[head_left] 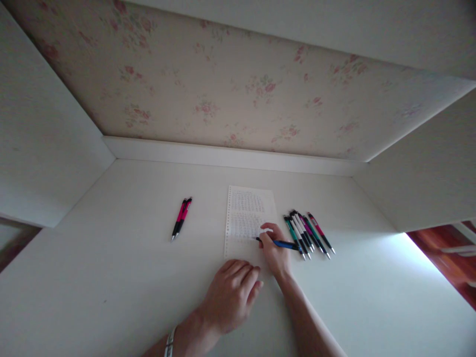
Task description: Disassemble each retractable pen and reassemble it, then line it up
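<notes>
My right hand is closed around a blue pen with a black grip. Its tip meets the lower part of a sheet of paper, just under rows of handwriting. The sheet has a perforated left edge and lies on the white desk. My left hand rests palm down over the bottom edge of the sheet, fingers side by side and thumb apart, with nothing visible in it. Right of my right hand lies a group of pens in green, white, purple and pink.
Two pink and black pens lie side by side left of the sheet. White panels enclose the desk at both sides, and a floral-patterned wall stands behind it. Beyond the right edge, a reddish-brown surface shows.
</notes>
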Action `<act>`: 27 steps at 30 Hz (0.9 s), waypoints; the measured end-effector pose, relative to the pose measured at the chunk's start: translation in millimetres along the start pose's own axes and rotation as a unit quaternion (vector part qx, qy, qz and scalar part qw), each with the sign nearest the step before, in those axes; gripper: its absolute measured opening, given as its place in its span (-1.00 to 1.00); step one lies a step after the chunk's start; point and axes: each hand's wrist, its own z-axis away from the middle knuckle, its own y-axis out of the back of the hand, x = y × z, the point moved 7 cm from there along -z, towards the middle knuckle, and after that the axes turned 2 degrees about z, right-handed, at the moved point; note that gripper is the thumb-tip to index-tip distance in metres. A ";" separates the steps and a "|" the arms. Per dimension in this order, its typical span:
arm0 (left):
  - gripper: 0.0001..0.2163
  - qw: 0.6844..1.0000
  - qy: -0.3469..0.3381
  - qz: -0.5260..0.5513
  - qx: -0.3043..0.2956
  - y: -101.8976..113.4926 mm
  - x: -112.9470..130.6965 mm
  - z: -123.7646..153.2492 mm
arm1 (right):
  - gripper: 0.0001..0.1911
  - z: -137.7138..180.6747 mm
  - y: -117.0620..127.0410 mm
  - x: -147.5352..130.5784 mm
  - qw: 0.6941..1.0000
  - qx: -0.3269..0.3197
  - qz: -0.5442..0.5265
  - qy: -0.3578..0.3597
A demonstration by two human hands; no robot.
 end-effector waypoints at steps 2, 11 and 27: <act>-0.82 1.000 0.008 0.004 -0.004 -1.5 -1.3 0.5 | -0.87 -1.3 -0.3 3.6 1.000 0.013 0.013 0.003; -0.83 1.000 0.021 0.016 -0.008 -0.2 -3.8 -1.7 | -0.80 0.4 1.3 1.3 0.997 0.019 0.069 0.003; -0.84 1.000 0.020 0.012 -0.009 0.2 -3.7 -2.8 | -0.79 2.0 1.3 -1.7 0.996 0.021 0.085 0.019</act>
